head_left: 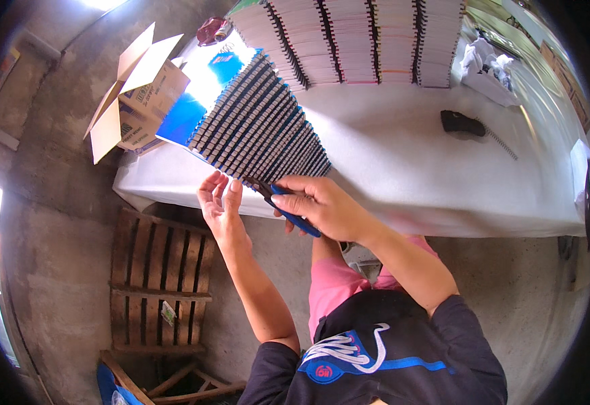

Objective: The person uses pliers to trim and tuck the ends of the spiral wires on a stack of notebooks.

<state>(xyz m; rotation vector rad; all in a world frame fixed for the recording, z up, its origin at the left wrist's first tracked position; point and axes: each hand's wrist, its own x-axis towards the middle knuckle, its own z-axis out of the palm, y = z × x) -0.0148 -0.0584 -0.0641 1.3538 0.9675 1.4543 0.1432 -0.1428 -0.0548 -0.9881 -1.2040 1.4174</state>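
A tall stack of spiral-bound notebooks [261,115] with blue covers stands at the table's near left, its dark coil spines turned toward me. My right hand [322,206] is closed around the blue handles of pliers [295,217]. Their dark jaws reach the lower end of the spines at the stack's near corner. Just left of the jaws is my left hand [224,208], fingers bent but apart, close to the same corner. Nothing shows in its fingers, and whether they touch a coil end cannot be made out.
Large stacks of bound books [355,40] line the table's far side. A dark object [462,123] and a loose wire coil [500,140] lie on the white tablecloth [389,142]. An open cardboard box [150,101] is at left; a wooden slatted chair [160,277] stands below it.
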